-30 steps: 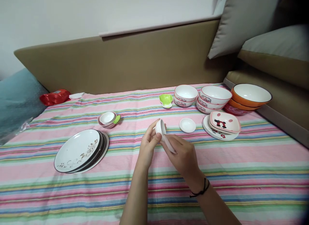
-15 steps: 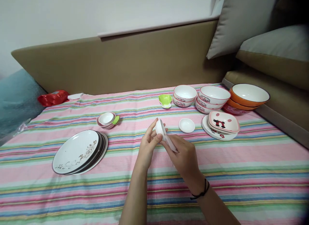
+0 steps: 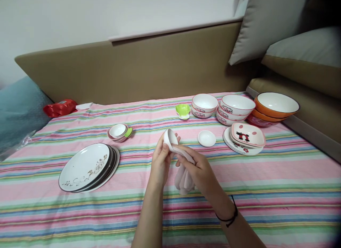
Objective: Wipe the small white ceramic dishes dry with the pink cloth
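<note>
The left hand (image 3: 161,157) is gripping a small white bowl (image 3: 170,139), with the thumb lying on the near side of the wall and fingertips showing past the far side. The bowl is being held above the striped cover (image 3: 114,214), tilting with its mouth facing right. The right hand (image 3: 199,166) is gripping a pale cloth (image 3: 184,181); its fingers are holding one part at the bowl's near rim, while a loose fold is hanging below. How far the cloth is reaching inside cannot be told.

The step in hand appears to be wiping. For even coverage, the left fingers should be supporting the wall from outside and leaving the rim accessible. The right fingers should be bearing lightly through the cloth, while the left are turning the bowl in small increments.

CAUTION: a smooth wall is probably offering little friction; pressing harder than the left fingers are gripping risks a slip. The loose fold should be hanging clear of the white dish (image 3: 207,138), which is resting nearby, beyond the right hand.
</note>
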The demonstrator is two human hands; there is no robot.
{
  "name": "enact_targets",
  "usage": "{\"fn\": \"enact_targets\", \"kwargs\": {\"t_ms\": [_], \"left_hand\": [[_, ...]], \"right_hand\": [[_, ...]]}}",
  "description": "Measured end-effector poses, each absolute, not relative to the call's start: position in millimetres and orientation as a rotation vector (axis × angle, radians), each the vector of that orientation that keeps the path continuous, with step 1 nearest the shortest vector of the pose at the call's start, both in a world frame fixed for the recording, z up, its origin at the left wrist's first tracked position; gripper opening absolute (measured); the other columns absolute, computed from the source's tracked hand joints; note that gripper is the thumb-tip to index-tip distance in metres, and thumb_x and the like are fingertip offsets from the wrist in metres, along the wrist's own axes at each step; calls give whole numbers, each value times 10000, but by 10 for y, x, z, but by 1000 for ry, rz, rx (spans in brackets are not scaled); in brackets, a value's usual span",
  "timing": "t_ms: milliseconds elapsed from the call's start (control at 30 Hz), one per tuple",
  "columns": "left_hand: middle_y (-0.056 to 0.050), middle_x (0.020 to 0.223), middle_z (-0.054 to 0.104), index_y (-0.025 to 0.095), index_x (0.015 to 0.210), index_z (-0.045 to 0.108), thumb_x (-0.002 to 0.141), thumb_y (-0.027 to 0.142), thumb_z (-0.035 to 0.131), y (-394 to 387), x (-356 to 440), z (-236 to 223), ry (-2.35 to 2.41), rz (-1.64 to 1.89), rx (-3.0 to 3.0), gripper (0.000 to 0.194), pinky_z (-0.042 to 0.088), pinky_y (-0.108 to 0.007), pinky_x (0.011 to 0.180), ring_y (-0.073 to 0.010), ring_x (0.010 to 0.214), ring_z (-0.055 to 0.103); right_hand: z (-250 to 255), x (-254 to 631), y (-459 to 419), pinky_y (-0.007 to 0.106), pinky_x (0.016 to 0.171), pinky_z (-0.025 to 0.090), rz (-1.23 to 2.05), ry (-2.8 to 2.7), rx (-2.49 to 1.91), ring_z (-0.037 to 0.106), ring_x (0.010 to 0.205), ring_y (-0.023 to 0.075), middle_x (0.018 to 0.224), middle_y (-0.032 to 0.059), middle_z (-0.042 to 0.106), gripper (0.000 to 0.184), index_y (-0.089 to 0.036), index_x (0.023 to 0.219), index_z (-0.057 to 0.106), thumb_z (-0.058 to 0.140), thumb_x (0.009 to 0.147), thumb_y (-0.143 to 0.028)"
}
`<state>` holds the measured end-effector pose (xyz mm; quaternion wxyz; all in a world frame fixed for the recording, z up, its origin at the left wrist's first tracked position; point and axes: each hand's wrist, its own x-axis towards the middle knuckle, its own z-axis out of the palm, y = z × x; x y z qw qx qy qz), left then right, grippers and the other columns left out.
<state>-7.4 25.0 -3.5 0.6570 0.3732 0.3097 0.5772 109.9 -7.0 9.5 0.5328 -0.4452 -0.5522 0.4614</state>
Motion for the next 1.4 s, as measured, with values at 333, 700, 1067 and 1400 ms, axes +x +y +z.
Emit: {"fn": "enact_targets", "kwargs": {"t_ms": [333, 700, 1067, 1400], "left_hand": [[-78, 1437, 451, 334, 1350, 447, 788, 329, 673, 186, -66, 57, 627, 1128, 997, 605, 477, -260, 626, -192, 856, 646], [-127, 1242, 628, 186, 1246, 555, 828, 381, 630, 245, -87, -62, 667, 1208, 731, 467, 478, -358, 939, -268, 1160, 580], [-177, 1251, 614, 114, 1301, 515, 898, 463, 484, 244, -78, -8, 628, 1071, 608, 535, 541, -368, 810, -319, 1156, 580], [-88, 1177, 664, 170, 1186, 606, 860, 306, 579, 237, -61, -14, 580, 1132, 544, 354, 480, -364, 954, -249, 1158, 573]], "right_hand": [[235, 1213, -113, 239, 457, 479, 1461, -962, -1006, 576, 491, 134, 618, 12, 637, 315, -163, 976, 653, 521, 878, -431], [-79, 1211, -74, 407, 1058, 427, 535, -1826, -1294, 473, 1290, 221, 1406, 39, 496, 537, -231, 1321, 526, 461, 817, -59], [62, 1231, -89, 380, 956, 514, 1005, -1599, -1002, 613, 1132, 207, 1215, 26, 656, 463, -255, 1254, 582, 505, 825, -97], [11, 1252, -97, 385, 896, 524, 421, -1660, -1302, 589, 1092, 228, 1278, 95, 539, 367, -238, 1204, 615, 481, 875, -144]]}}
